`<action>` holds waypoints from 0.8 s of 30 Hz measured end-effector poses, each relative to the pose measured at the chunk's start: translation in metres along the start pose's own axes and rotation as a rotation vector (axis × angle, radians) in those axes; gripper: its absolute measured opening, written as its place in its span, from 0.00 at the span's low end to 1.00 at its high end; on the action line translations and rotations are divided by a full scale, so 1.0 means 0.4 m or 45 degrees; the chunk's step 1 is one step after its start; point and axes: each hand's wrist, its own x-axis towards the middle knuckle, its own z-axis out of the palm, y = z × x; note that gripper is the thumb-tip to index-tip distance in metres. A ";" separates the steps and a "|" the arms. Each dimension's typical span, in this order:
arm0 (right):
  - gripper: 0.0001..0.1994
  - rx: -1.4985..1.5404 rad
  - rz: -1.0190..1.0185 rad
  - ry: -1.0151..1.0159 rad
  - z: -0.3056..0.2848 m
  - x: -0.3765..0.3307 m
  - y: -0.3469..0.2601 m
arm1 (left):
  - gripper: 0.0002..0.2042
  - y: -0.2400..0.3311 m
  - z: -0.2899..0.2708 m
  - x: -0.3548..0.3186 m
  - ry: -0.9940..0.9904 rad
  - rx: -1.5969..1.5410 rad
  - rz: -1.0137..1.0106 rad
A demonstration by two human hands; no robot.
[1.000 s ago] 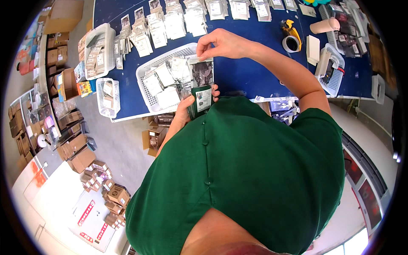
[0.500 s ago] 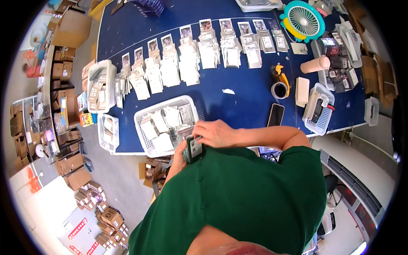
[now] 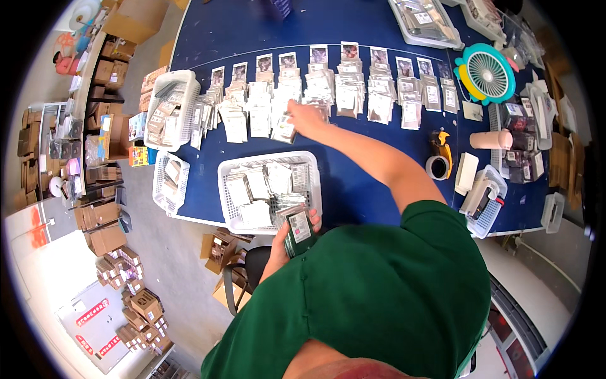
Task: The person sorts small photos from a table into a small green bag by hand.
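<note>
My left hand [image 3: 295, 235] grips a stack of small dark packets [image 3: 299, 230] just below the front edge of a white basket [image 3: 313, 187] full of clear sachets. My right arm stretches across the blue table [image 3: 360, 183]. My right hand [image 3: 304, 117] rests on a pile of small packets [image 3: 285, 128] in a long row of sorted piles [image 3: 353, 95]. Whether its fingers hold a packet cannot be made out.
A tall white basket [image 3: 169, 108] and a small one [image 3: 168, 183] stand at the table's left. A teal fan [image 3: 486, 73], a pink cup [image 3: 491, 139], a tape dispenser [image 3: 440, 156] and a basket [image 3: 482, 201] sit right. Cardboard boxes [image 3: 112, 240] crowd the floor.
My right hand left the packets near my chest and reached forward over the white basket to a pile in the row. My left hand keeps its stack.
</note>
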 end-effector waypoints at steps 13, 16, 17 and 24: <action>0.10 -0.719 -0.062 0.104 0.369 0.306 -0.010 | 0.35 0.021 -0.198 -0.149 0.074 -0.334 0.175; 0.17 -0.653 -0.063 0.043 0.343 0.261 -0.068 | 0.37 0.033 -0.278 -0.173 -0.002 -0.257 0.155; 0.18 -0.603 -0.079 0.034 0.321 0.235 -0.100 | 0.38 0.040 -0.296 -0.168 0.015 -0.294 0.128; 0.09 0.671 -0.327 -0.967 0.044 -0.339 -0.470 | 0.39 0.137 -0.247 -0.189 -0.171 0.117 0.111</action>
